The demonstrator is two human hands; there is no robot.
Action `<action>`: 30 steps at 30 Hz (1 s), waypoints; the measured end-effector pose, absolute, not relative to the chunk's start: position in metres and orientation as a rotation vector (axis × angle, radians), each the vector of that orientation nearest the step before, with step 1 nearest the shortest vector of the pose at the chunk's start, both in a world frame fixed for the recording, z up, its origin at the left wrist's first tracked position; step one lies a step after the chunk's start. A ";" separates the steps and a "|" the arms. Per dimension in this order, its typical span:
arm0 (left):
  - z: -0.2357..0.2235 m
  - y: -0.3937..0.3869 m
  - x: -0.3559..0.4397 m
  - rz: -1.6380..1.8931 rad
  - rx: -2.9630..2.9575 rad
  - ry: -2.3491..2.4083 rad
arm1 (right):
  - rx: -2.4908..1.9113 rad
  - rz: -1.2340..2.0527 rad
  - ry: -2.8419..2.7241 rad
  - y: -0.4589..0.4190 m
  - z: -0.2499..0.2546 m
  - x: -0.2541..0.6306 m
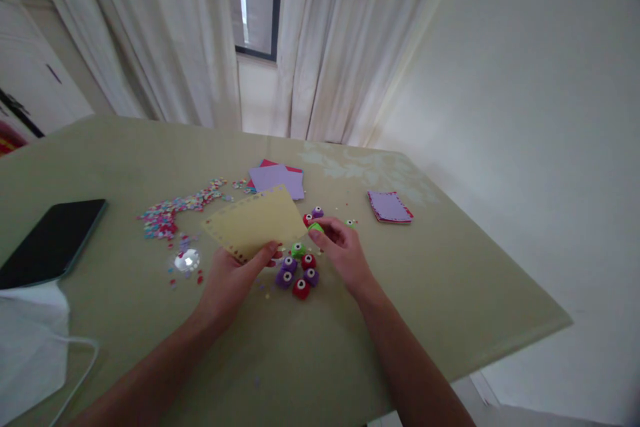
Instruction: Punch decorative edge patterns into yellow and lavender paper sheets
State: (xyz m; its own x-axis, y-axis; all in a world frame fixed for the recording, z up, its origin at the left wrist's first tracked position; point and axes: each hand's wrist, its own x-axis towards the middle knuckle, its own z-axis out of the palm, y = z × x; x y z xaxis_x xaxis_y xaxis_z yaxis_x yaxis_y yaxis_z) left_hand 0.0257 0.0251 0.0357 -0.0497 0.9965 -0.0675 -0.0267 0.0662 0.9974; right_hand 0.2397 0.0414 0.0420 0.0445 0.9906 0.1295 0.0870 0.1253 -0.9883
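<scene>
My left hand point(240, 273) pinches a yellow sheet of paper point(257, 223) between thumb and fingers at its near edge. Small punched holes run along parts of the sheet's border. In my right hand point(343, 250) is a small green craft punch point(315, 228), held at the right corner of the sheet. I cannot tell whether the paper sits inside its slot. Just below, on the table, several small craft punches stand in a cluster, among them a green punch point(298, 251), a red punch point(301, 289) and a purple punch point(285, 278).
Purple and red paper sheets point(277, 180) lie behind the yellow one. A stack of edge-punched cards point(390, 207) is at the right. Colourful paper confetti point(185, 205) is strewn to the left, near a clear shiny disc point(187, 260). A black tablet point(53, 240) and white bag point(33, 347) lie farther left.
</scene>
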 end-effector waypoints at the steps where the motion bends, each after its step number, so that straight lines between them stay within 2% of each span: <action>1: 0.035 0.026 0.025 1.219 1.123 1.273 | -1.255 0.909 -1.356 0.044 0.041 0.244; 4: 0.034 0.027 0.024 1.235 1.138 1.290 | -1.396 0.659 -1.515 0.047 0.035 0.251; 12: 0.038 0.028 0.024 1.266 1.079 1.236 | -1.633 0.372 -2.010 0.044 0.025 0.238; 16: 0.038 0.028 0.024 1.306 1.033 1.265 | -1.580 0.417 -1.987 0.046 0.032 0.245; 23: 0.028 0.030 0.024 1.347 0.950 1.230 | -1.783 -0.067 -2.067 0.059 0.031 0.256; 27: 0.025 0.032 0.023 1.368 0.871 1.125 | -1.800 -0.067 -2.133 0.060 0.030 0.252; 30: 0.030 0.032 0.024 1.372 0.728 1.053 | -1.694 0.086 -2.034 0.055 0.033 0.251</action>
